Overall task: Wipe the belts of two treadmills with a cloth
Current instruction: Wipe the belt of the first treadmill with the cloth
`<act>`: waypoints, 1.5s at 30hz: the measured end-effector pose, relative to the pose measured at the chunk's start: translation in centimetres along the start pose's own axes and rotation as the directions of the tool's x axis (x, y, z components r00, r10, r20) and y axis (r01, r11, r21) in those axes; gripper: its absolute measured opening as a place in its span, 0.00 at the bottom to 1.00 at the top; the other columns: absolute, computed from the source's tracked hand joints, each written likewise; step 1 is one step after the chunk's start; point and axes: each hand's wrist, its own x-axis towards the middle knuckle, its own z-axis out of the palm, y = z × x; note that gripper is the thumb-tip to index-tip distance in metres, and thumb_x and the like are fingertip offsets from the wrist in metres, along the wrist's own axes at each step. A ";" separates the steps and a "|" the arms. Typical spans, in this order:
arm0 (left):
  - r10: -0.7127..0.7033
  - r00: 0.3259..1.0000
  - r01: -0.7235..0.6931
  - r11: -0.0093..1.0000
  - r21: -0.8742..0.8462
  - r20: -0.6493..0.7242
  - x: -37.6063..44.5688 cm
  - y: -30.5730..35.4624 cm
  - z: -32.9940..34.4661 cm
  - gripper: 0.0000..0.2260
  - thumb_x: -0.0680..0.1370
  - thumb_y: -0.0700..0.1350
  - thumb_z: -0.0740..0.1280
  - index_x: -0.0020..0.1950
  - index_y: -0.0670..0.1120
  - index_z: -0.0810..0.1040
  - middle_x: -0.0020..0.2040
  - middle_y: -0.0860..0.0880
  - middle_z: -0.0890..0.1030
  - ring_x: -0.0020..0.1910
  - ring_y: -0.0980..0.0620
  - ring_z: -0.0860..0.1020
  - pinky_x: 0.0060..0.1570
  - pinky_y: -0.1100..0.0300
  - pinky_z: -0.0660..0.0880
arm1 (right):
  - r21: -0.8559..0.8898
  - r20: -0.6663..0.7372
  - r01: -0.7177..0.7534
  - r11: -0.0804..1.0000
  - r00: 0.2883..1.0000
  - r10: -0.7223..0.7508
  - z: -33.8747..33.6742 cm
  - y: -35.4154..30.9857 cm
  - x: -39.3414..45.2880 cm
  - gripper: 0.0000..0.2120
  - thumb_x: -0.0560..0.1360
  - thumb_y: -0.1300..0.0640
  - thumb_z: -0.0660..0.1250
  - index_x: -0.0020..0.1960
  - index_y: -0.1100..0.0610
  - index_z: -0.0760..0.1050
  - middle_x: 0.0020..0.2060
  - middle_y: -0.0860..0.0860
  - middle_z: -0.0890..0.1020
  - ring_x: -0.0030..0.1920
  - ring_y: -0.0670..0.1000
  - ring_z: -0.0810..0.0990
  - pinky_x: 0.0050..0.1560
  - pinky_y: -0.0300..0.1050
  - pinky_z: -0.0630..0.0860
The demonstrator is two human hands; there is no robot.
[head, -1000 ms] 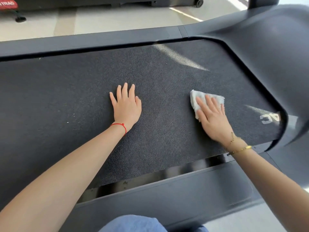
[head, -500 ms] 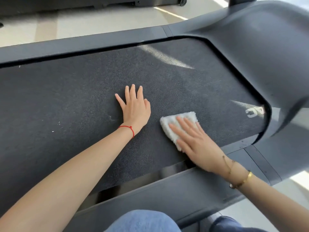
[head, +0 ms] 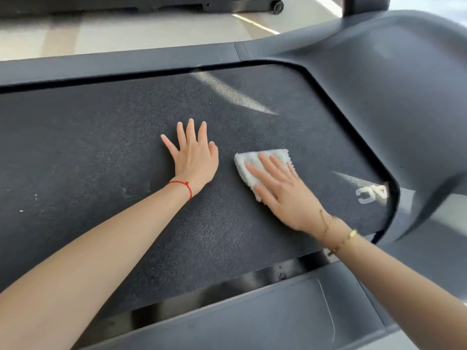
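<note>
Bare forearms, no sleeves, thin red string bracelet (head: pixel 182 186) on the left wrist — slim gold chain bracelets (head: pixel 338 236) on the right

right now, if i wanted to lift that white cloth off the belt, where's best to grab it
Pinch the far right corner of the cloth, coming from the motor cover side. That fluffy edge sticks out past the right hand, whose flat fingers press down the rest. The cloth lies flat on the belt, so probably only a free edge offers anything to catch.
</note>
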 end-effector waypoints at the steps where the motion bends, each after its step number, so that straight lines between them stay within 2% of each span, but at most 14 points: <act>1: -0.006 1.000 0.006 1.000 0.007 0.000 0.3 0.2 0.1 0.24 0.84 0.49 0.51 0.80 0.47 0.54 0.81 0.44 0.51 0.79 0.41 0.45 0.72 0.30 0.41 | -0.022 -0.026 -0.039 0.999 0.999 0.038 -0.5 1.7 1.6 0.24 0.84 0.46 0.49 0.79 0.46 0.54 0.79 0.51 0.54 0.79 0.54 0.49 0.78 0.55 0.45; 4: -0.006 1.000 0.006 0.999 0.046 -0.011 1.1 0.4 0.5 0.25 0.84 0.51 0.50 0.81 0.48 0.53 0.81 0.44 0.50 0.79 0.41 0.45 0.72 0.30 0.41 | -0.071 -0.074 -0.200 0.977 0.978 0.195 -2.1 6.3 7.4 0.24 0.84 0.47 0.49 0.79 0.48 0.55 0.77 0.54 0.58 0.77 0.56 0.54 0.76 0.59 0.49; 7: -0.010 1.000 0.011 0.997 0.077 -0.014 1.9 0.3 0.7 0.25 0.84 0.52 0.50 0.81 0.48 0.53 0.81 0.45 0.50 0.80 0.41 0.46 0.72 0.30 0.41 | -0.018 -0.093 -0.285 0.959 0.955 0.282 -2.1 6.8 11.7 0.23 0.84 0.47 0.47 0.78 0.47 0.56 0.79 0.54 0.55 0.79 0.56 0.50 0.77 0.58 0.42; 12: -0.046 0.999 0.047 0.996 0.077 -0.021 2.6 0.4 1.4 0.25 0.83 0.52 0.51 0.81 0.49 0.53 0.81 0.46 0.52 0.80 0.42 0.48 0.72 0.31 0.42 | -0.005 -0.025 0.033 0.999 0.999 -0.033 -0.7 3.8 12.1 0.24 0.84 0.45 0.47 0.79 0.45 0.55 0.79 0.52 0.54 0.79 0.55 0.48 0.78 0.54 0.39; 15: -0.041 0.998 0.045 0.995 0.091 -0.036 2.5 0.3 1.9 0.26 0.83 0.53 0.50 0.81 0.49 0.53 0.81 0.46 0.53 0.80 0.43 0.49 0.73 0.31 0.44 | 0.014 0.036 0.122 0.992 0.992 -0.122 -1.9 6.4 13.2 0.23 0.84 0.47 0.48 0.79 0.45 0.54 0.79 0.51 0.55 0.79 0.54 0.49 0.78 0.55 0.42; 17: -0.044 0.998 0.048 0.993 0.109 -0.041 2.5 0.4 2.0 0.26 0.83 0.54 0.48 0.81 0.49 0.52 0.81 0.46 0.53 0.80 0.42 0.49 0.73 0.31 0.45 | -0.014 0.006 0.069 0.998 0.998 -0.069 -2.9 9.2 15.7 0.24 0.84 0.48 0.49 0.79 0.48 0.55 0.78 0.54 0.57 0.79 0.55 0.50 0.77 0.58 0.44; 20: -0.049 0.998 0.054 0.989 0.135 -0.038 2.6 0.5 2.2 0.27 0.82 0.54 0.45 0.81 0.49 0.50 0.81 0.46 0.52 0.80 0.42 0.49 0.73 0.31 0.47 | -0.051 -0.044 -0.123 0.991 0.992 0.121 -4.1 12.6 21.0 0.23 0.84 0.48 0.48 0.78 0.48 0.55 0.76 0.55 0.58 0.77 0.57 0.53 0.75 0.63 0.45; 24: -0.059 0.998 0.064 0.984 0.164 -0.034 2.7 0.5 2.3 0.29 0.80 0.56 0.39 0.81 0.49 0.49 0.81 0.46 0.52 0.80 0.42 0.49 0.73 0.31 0.48 | -0.101 -0.021 -0.212 0.972 0.977 0.211 -3.4 11.0 27.2 0.24 0.84 0.45 0.44 0.79 0.47 0.52 0.79 0.55 0.51 0.79 0.58 0.47 0.75 0.61 0.39; 28: -0.058 0.998 0.062 0.982 0.180 -0.029 2.8 0.5 2.3 0.30 0.80 0.56 0.39 0.81 0.49 0.49 0.81 0.46 0.51 0.80 0.42 0.48 0.73 0.31 0.49 | 0.007 0.055 -0.016 1.000 0.998 0.016 -1.0 5.5 29.7 0.24 0.83 0.46 0.45 0.79 0.44 0.52 0.80 0.52 0.49 0.79 0.57 0.43 0.75 0.56 0.35; 32: -0.061 0.998 0.063 0.980 0.191 -0.016 2.8 0.6 2.3 0.30 0.80 0.55 0.38 0.81 0.49 0.48 0.81 0.46 0.50 0.80 0.43 0.47 0.73 0.31 0.49 | 0.004 0.060 0.142 0.990 0.988 -0.142 -1.6 7.0 30.4 0.24 0.84 0.47 0.46 0.79 0.46 0.54 0.79 0.52 0.52 0.79 0.55 0.47 0.76 0.54 0.39; 34: -0.060 0.998 0.063 0.980 0.190 -0.019 2.7 0.5 2.4 0.30 0.79 0.56 0.38 0.81 0.49 0.47 0.81 0.46 0.50 0.80 0.43 0.47 0.73 0.31 0.48 | -0.069 0.030 0.086 0.994 0.996 -0.084 -2.6 9.6 31.6 0.24 0.84 0.47 0.46 0.79 0.48 0.52 0.79 0.54 0.53 0.79 0.56 0.49 0.76 0.59 0.42; 38: -0.059 0.998 0.063 0.980 0.189 -0.026 2.7 0.7 2.4 0.30 0.80 0.55 0.38 0.81 0.49 0.48 0.81 0.46 0.50 0.80 0.43 0.47 0.73 0.32 0.48 | -0.108 -0.083 -0.174 0.979 0.983 0.166 -4.9 15.1 33.0 0.24 0.83 0.48 0.46 0.77 0.53 0.57 0.74 0.59 0.62 0.75 0.60 0.57 0.74 0.63 0.48; 42: -0.061 0.998 0.065 0.981 0.185 -0.029 2.8 0.6 2.3 0.29 0.80 0.55 0.39 0.81 0.49 0.49 0.81 0.46 0.51 0.80 0.42 0.48 0.73 0.31 0.49 | -0.097 -0.077 -0.193 0.976 0.980 0.186 -4.5 15.1 32.6 0.23 0.83 0.48 0.46 0.76 0.51 0.59 0.75 0.58 0.61 0.76 0.59 0.55 0.75 0.62 0.45; 45: -0.056 0.998 0.059 0.982 0.178 -0.023 2.9 0.7 2.1 0.30 0.79 0.55 0.39 0.81 0.49 0.49 0.81 0.46 0.51 0.80 0.43 0.48 0.73 0.31 0.48 | -0.051 -0.066 -0.129 0.990 0.990 0.125 -4.1 13.4 30.4 0.22 0.83 0.49 0.47 0.76 0.50 0.59 0.75 0.57 0.61 0.76 0.58 0.55 0.75 0.62 0.44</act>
